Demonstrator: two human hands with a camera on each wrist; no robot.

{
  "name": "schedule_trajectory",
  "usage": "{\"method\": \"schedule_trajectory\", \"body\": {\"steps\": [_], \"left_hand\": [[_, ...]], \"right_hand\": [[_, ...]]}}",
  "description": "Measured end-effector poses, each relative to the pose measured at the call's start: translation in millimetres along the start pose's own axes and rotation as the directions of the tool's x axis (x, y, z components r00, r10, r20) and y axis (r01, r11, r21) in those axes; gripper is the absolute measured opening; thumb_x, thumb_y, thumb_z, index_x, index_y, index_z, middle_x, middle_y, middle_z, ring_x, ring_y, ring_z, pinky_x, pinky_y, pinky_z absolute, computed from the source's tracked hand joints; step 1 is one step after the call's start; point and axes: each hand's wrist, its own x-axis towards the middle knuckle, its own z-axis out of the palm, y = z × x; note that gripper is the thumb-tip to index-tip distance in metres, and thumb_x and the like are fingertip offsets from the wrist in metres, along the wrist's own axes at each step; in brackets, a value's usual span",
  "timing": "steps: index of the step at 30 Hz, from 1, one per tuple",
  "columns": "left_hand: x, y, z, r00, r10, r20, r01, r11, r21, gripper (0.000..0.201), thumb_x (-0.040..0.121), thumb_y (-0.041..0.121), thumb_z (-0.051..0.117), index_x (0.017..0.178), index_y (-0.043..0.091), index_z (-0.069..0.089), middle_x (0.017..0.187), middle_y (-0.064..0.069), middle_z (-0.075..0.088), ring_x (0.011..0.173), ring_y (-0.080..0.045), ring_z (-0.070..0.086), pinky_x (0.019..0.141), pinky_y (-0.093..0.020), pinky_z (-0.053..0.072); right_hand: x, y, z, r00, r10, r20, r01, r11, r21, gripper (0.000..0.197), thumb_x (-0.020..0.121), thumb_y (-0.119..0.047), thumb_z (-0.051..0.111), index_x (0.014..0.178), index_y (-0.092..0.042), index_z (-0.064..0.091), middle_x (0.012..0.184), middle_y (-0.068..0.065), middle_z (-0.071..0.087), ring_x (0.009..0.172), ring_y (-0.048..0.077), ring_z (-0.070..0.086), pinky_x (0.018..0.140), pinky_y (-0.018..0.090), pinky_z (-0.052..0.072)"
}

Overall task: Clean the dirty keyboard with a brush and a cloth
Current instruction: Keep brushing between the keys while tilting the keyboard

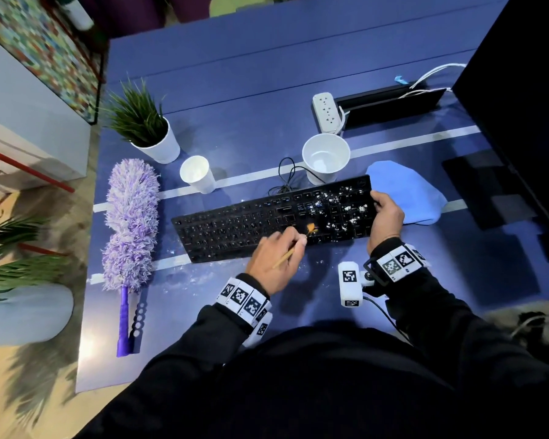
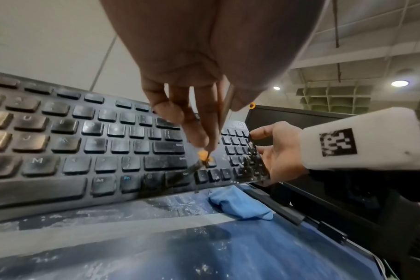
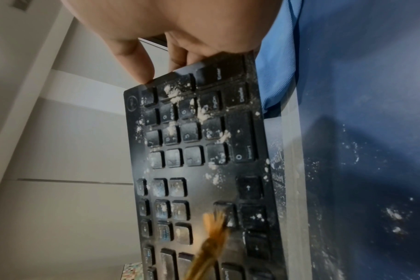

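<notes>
A black keyboard [image 1: 235, 226] lies across the blue table, its right end dusted with white powder [image 3: 173, 92]. My left hand [image 1: 274, 258] pinches a thin wooden brush [image 1: 287, 256]; its orange bristles [image 1: 311, 229] touch the keys near the arrow cluster [image 3: 215, 220]. My right hand [image 1: 385, 217] grips the keyboard's right end, tilting that end up off the table. A blue cloth [image 1: 406, 193] lies crumpled just behind and right of that hand, also seen under the keyboard edge as the cloth [image 2: 237, 205].
A purple fluffy duster [image 1: 130, 223] lies left of the keyboard. Two white cups [image 1: 197, 174] [image 1: 325, 156], a potted plant [image 1: 143, 128] and a power strip [image 1: 327, 112] stand behind. Powder specks [image 3: 393, 216] dot the table front. A dark monitor [image 1: 520, 106] looms right.
</notes>
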Motion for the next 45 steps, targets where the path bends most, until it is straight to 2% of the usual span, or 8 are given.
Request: {"method": "schedule_trajectory", "body": {"steps": [6, 17, 22, 26, 31, 36, 39, 45], "left_hand": [[-1.9, -6.1, -1.5, 0.993, -0.027, 0.112, 0.006, 0.983, 0.182, 0.026, 0.099, 0.041, 0.031, 0.096, 0.022, 0.049, 0.081, 0.002, 0.064, 0.079, -0.027, 0.057, 0.076, -0.039, 0.041], [-2.3, 7.7, 0.0, 0.997, -0.064, 0.049, 0.043, 0.941, 0.335, 0.038, 0.094, 0.041, 0.020, 0.093, 0.018, 0.050, 0.070, -0.003, 0.062, 0.076, -0.028, 0.057, 0.070, -0.035, 0.029], [0.7, 10.9, 1.8, 0.997, -0.049, 0.059, 0.031, 0.958, 0.283, 0.040, 0.095, 0.044, 0.016, 0.095, 0.019, 0.047, 0.076, 0.000, 0.064, 0.076, -0.025, 0.053, 0.070, -0.032, 0.026], [-3.5, 4.1, 3.6, 0.998, -0.047, 0.042, 0.044, 0.997, 0.059, 0.033, 0.096, 0.041, 0.028, 0.089, 0.016, 0.049, 0.068, -0.004, 0.065, 0.063, -0.031, 0.060, 0.064, -0.038, 0.048], [3.2, 12.8, -6.3, 0.991, -0.087, -0.098, 0.106, 0.971, 0.216, 0.040, 0.096, 0.042, 0.020, 0.094, 0.016, 0.049, 0.069, -0.005, 0.061, 0.073, -0.031, 0.056, 0.074, -0.040, 0.041], [-1.4, 5.1, 0.9, 0.999, -0.041, 0.008, 0.041, 0.998, 0.037, 0.025, 0.101, 0.036, 0.032, 0.092, 0.017, 0.045, 0.072, -0.005, 0.063, 0.064, -0.029, 0.058, 0.068, -0.039, 0.046], [1.1, 7.4, 2.0, 0.999, -0.017, -0.052, 0.016, 1.000, -0.010, 0.022, 0.102, 0.034, 0.034, 0.093, 0.018, 0.046, 0.075, -0.002, 0.064, 0.065, -0.025, 0.059, 0.068, -0.037, 0.047], [-4.0, 6.4, 14.7, 0.999, 0.009, 0.047, -0.005, 0.998, -0.067, 0.020, 0.102, 0.034, 0.037, 0.086, 0.022, 0.040, 0.071, 0.003, 0.062, 0.060, -0.020, 0.057, 0.060, -0.034, 0.042]], "right_hand": [[1.1, 1.3, -1.3, 1.000, -0.006, 0.017, 0.005, 1.000, 0.013, 0.012, 0.076, -0.013, 0.061, 0.074, -0.015, 0.072, 0.073, -0.004, 0.070, 0.080, 0.017, 0.062, 0.086, 0.034, 0.050], [1.9, 1.7, -1.7, 1.000, -0.016, 0.023, 0.016, 1.000, 0.009, 0.014, 0.074, -0.013, 0.061, 0.069, -0.016, 0.074, 0.072, -0.002, 0.071, 0.083, 0.022, 0.063, 0.088, 0.039, 0.052], [2.5, 1.5, -0.9, 1.000, -0.016, 0.025, 0.016, 1.000, 0.004, 0.012, 0.074, -0.013, 0.061, 0.071, -0.015, 0.073, 0.072, -0.002, 0.070, 0.083, 0.022, 0.062, 0.085, 0.036, 0.051], [4.8, 2.8, -0.7, 1.000, -0.026, 0.018, 0.026, 1.000, -0.005, 0.017, 0.080, -0.008, 0.059, 0.073, -0.015, 0.072, 0.070, -0.005, 0.071, 0.082, 0.020, 0.063, 0.087, 0.035, 0.051], [4.7, 2.9, -0.3, 0.999, -0.034, 0.022, 0.034, 0.999, -0.020, 0.020, 0.082, -0.009, 0.058, 0.070, -0.017, 0.072, 0.068, -0.008, 0.070, 0.079, 0.017, 0.063, 0.083, 0.032, 0.051], [6.2, 4.1, -2.4, 1.000, 0.004, 0.022, -0.005, 1.000, 0.009, 0.013, 0.066, -0.020, 0.064, 0.072, -0.015, 0.074, 0.080, 0.003, 0.071, 0.084, 0.022, 0.064, 0.089, 0.039, 0.052], [4.8, 3.9, -1.7, 0.999, -0.018, 0.027, 0.018, 1.000, -0.001, 0.013, 0.070, -0.017, 0.062, 0.065, -0.016, 0.074, 0.070, -0.003, 0.070, 0.079, 0.021, 0.062, 0.082, 0.036, 0.051], [5.6, 2.9, -0.2, 0.999, -0.044, 0.018, 0.044, 0.999, -0.008, 0.022, 0.082, -0.008, 0.058, 0.066, -0.018, 0.071, 0.061, -0.011, 0.067, 0.068, 0.010, 0.060, 0.073, 0.025, 0.049]]}}
